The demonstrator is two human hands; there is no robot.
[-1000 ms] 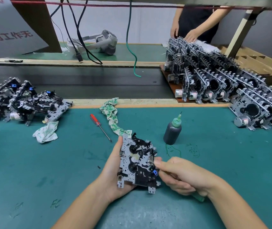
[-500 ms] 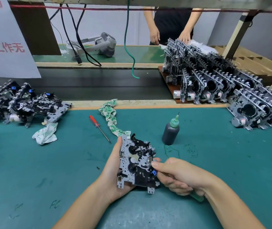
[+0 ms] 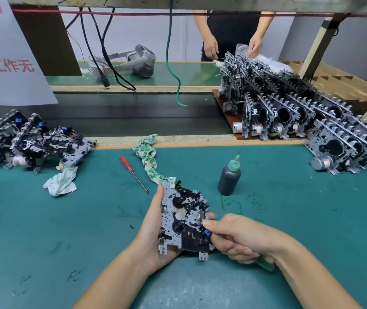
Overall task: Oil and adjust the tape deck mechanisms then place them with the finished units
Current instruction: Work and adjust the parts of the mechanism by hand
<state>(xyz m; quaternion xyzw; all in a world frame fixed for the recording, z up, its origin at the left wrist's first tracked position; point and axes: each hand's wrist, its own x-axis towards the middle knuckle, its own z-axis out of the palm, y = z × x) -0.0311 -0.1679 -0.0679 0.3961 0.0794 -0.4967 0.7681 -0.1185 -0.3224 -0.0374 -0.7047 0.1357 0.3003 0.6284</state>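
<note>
left hand (image 3: 153, 233) grips tape deck (image 3: 183, 221) | right hand (image 3: 238, 238) pinches green tool (image 3: 265, 265) on it | risk: tool slips, bends small parts | oil bottle (image 3: 229, 178) near, could tip

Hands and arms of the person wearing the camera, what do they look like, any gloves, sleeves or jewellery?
Both are bare. The left hand and right hand have no gloves, and no rings show on the fingers. No watch or band shows at either wrist, and both forearms are uncovered to the frame edge, with no sleeve in view.
</note>
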